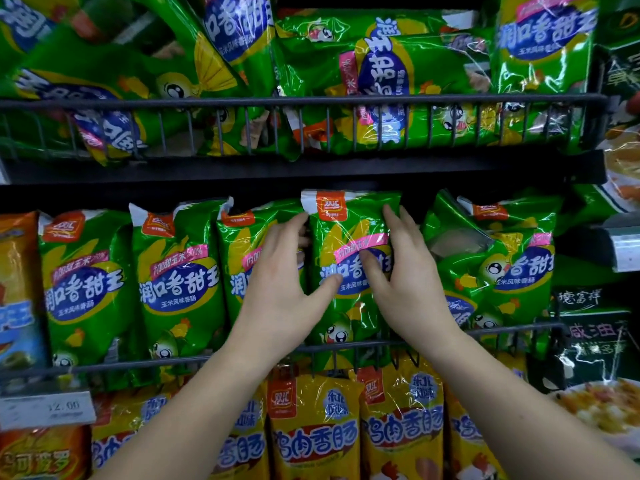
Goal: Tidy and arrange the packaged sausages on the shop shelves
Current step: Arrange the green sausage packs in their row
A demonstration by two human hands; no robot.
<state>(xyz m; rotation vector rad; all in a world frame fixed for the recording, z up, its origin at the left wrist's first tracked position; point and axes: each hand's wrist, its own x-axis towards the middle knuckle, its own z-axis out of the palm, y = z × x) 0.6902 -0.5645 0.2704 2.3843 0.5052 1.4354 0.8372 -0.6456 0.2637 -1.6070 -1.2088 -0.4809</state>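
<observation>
Both hands grasp one green sausage pack (pixel 346 230), which stands upright on the middle shelf (pixel 138 363) behind its front wire rail, roughly midway along it. The left hand (pixel 277 268) has its fingers tucked behind the pack's left edge and its thumb pressed on the front. The right hand (pixel 405 271) wraps the right edge, with its thumb lying across the blue label.

Towards the shelf's left end, more green packs (pixel 176 278) stand upright in a row, and the nearest one touches the held pack. Towards the right end, another green pack (pixel 502 265) leans crookedly. On the top shelf (pixel 207 102), green packs (pixel 381 74) lie tumbled at all angles. Below, yellow sausage packs (pixel 311 427) stand side by side. A price tag (pixel 45 408) hangs at the front edge of the middle shelf, near its left end.
</observation>
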